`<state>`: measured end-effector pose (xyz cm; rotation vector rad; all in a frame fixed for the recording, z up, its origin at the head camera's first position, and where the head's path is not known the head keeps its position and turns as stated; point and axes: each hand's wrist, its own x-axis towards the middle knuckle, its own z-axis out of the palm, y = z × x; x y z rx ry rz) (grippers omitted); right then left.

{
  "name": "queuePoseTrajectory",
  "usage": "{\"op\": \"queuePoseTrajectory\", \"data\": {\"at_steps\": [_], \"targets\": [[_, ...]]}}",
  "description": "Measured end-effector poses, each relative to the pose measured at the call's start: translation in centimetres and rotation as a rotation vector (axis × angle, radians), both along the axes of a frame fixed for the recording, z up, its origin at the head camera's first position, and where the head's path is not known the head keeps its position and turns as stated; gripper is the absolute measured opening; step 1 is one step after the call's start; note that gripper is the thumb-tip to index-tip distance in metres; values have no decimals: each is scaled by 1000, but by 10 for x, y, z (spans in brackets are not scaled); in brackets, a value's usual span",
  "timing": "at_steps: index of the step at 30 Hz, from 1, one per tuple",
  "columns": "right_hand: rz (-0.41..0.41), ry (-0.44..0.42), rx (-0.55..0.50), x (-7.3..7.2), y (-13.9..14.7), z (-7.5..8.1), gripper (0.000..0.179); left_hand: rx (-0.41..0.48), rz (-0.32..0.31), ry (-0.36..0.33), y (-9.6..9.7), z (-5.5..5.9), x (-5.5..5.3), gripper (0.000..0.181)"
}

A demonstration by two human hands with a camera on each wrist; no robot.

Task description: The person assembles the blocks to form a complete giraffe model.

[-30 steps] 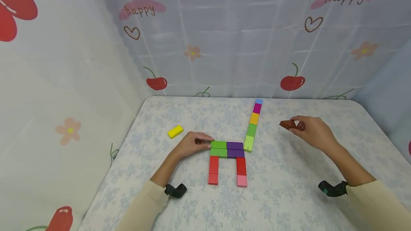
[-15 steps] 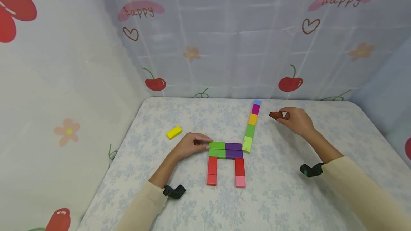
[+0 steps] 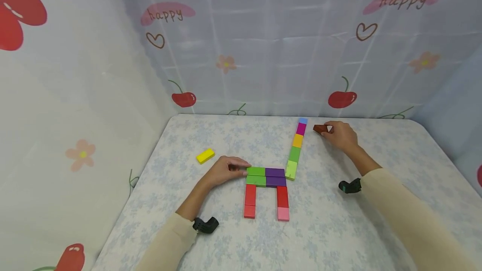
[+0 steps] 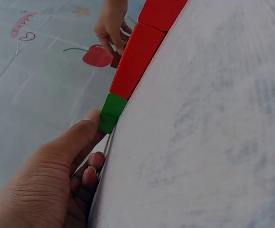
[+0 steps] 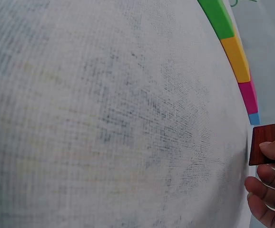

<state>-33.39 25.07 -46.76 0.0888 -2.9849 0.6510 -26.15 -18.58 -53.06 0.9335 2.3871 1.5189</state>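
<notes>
My right hand (image 3: pixel 342 136) pinches a dark brown wooden trapezoid block (image 5: pixel 262 135) between thumb and fingers. It holds the block over the back of the table, just right of the blue block (image 3: pixel 303 120) that ends a slanting row. My left hand (image 3: pixel 225 171) rests its thumb and fingertips against the left end of two green blocks (image 3: pixel 256 171). Two purple blocks (image 3: pixel 275 172) continue these to the right. Below them run two legs: red blocks (image 3: pixel 250 195) on the left, a red block (image 3: pixel 282 196) and a pink block (image 3: pixel 283 214) on the right.
The slanting row also has a magenta block (image 3: pixel 301 129), a yellow-orange block (image 3: pixel 298 140), a green block (image 3: pixel 295 154) and a light green block (image 3: pixel 291 170). A loose yellow block (image 3: pixel 205 156) lies left on the patterned table (image 3: pixel 320 237). A printed curtain (image 3: pixel 271 53) hangs behind.
My right hand has carried the brown block toward the back and left, close to the top of the slanting row. My left hand has stayed at the green blocks.
</notes>
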Motion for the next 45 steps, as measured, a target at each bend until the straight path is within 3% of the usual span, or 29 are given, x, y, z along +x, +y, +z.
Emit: {"op": "queuePoseTrajectory", "data": {"at_steps": [5,15,25,34,40,45], "targets": [[-23,-42,14,-5,0,-7,48,-5,-5,-5,2,0,0,27],[-54,7,27,-15,-5,-13,47,-2,0,-26,4,-1,-1,28],[-159,17,-12,-29,-13,-18,40,8,2,-6,0,0,0,27],[-142,54,-19,-34,-15,-18,35,4,1,9,-1,-2,-1,27],[-136,35,-11,-34,-17,-15,35,6,12,-2,1,-2,-1,27],[-123,45,-3,-36,-16,-15,35,-1,18,-5,1,3,2,28]]}}
